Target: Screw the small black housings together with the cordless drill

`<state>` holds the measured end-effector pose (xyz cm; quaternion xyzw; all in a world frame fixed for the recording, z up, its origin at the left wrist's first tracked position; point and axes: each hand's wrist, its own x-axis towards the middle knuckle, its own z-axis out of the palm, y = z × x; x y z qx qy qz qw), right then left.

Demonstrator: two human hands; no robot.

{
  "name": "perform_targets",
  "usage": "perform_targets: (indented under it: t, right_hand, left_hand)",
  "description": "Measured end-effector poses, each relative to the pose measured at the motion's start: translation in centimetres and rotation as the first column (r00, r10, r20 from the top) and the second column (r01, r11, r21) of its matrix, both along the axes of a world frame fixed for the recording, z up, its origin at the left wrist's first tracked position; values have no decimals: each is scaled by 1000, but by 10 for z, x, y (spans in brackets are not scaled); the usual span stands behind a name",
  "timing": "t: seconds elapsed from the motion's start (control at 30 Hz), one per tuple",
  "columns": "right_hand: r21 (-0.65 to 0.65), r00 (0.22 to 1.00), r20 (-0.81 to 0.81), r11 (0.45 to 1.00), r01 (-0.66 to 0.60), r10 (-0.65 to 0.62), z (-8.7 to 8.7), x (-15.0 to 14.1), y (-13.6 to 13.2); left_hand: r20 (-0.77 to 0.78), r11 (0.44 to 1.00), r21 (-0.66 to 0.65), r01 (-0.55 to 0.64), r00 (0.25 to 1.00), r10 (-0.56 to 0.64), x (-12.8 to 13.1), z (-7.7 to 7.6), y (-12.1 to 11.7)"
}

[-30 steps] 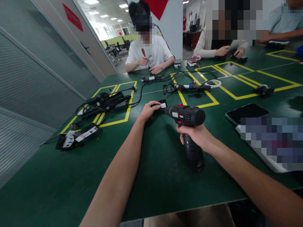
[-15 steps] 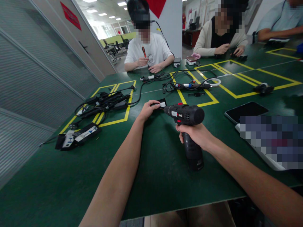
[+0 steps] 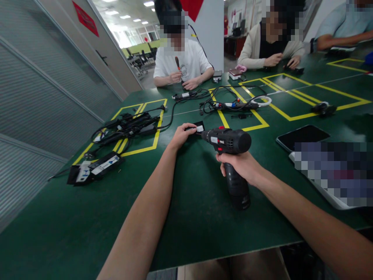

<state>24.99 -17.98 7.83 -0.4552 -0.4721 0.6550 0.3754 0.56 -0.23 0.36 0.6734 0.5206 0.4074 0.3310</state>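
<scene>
Drifting slightly since the earlier frame, the camera's view is changing while both hands and the drill are holding their pose. A green table [image 3: 192, 217] is filling the foreground, with a person [image 3: 192, 58] in a white T-shirt sitting across it and gripping a screwdriver [image 3: 177, 62]. Tangled black cables [image 3: 134, 127] are lying at left, partly inside yellow tape. At center, a black drill [image 3: 231, 140] is pointing left, its grip wrapped in the closed right hand [image 3: 241, 164] of the camera wearer. A phone [image 3: 303, 137] is lying to the drill's right. Beyond the drill's tip, the left hand [image 3: 183, 135] is pinching a small black piece [image 3: 199, 124] on the table, its fingertips meeting a white part [image 3: 199, 128]; whether the bit is touching it, one cannot tell.
</scene>
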Motion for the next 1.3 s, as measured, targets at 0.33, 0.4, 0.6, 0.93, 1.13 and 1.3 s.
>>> perform_targets:
  t: [0.33, 0.4, 0.6, 0.93, 1.13, 1.3]
  right_hand:
    - [10, 1000, -25, 1000, 4, -3, -1, 1, 1]
    - [14, 999, -34, 1000, 2, -2, -2, 1, 1]
    - [-2, 1000, -18, 1000, 9, -9, -4, 1, 2]
    - [-10, 1000, -17, 1000, 17, -18, -1, 0, 1]
    - [13, 1000, -1, 1000, -7, 7, -4, 1, 1]
    - [26, 1000, -12, 1000, -3, 3, -4, 1, 1]
  left_hand:
    - [0, 1000, -12, 3, 1000, -3, 0, 1, -2]
    - [4, 1000, -11, 7, 1000, -7, 0, 2, -2]
    - [-9, 1000, -3, -2, 1000, 2, 1, 2, -3]
    - [-17, 1000, -2, 1, 1000, -1, 0, 0, -1]
    - [-14, 1000, 12, 4, 1000, -4, 0, 0, -1]
    - [20, 1000, 16, 17, 1000, -17, 0, -1, 0]
